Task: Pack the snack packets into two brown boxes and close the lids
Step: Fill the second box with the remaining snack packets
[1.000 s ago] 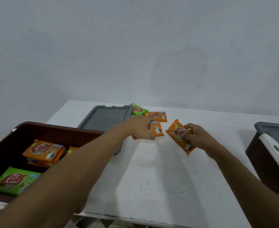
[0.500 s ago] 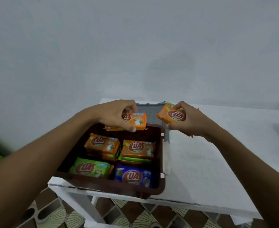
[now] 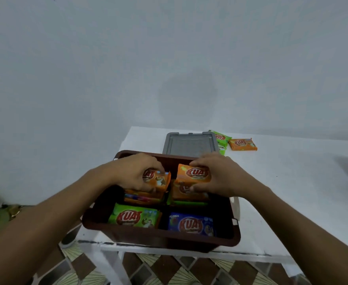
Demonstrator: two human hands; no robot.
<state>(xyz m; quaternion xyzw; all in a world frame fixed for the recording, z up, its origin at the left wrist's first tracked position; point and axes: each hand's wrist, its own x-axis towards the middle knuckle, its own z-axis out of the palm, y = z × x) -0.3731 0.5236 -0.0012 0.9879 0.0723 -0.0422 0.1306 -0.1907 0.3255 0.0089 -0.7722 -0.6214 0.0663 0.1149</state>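
Left grip (image 3: 136, 173) was curled round one orange packet (image 3: 158, 178), right grip (image 3: 220, 175) round a second orange packet (image 3: 195, 173), both down at the back of the one box (image 3: 158, 237) on the desk (image 3: 292, 192). Front row had one green packet (image 3: 135, 218) and one blue packet (image 3: 190, 224). One lid (image 3: 189, 144) lay behind, with one loose green packet (image 3: 221, 137) and one loose orange packet (image 3: 242, 144) beside it.

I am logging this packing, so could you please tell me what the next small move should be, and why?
Probably release both packets. The left hand grips an orange packet and the right hand a second orange packet, each low over the far stacks in the brown box, so letting go should seat them.
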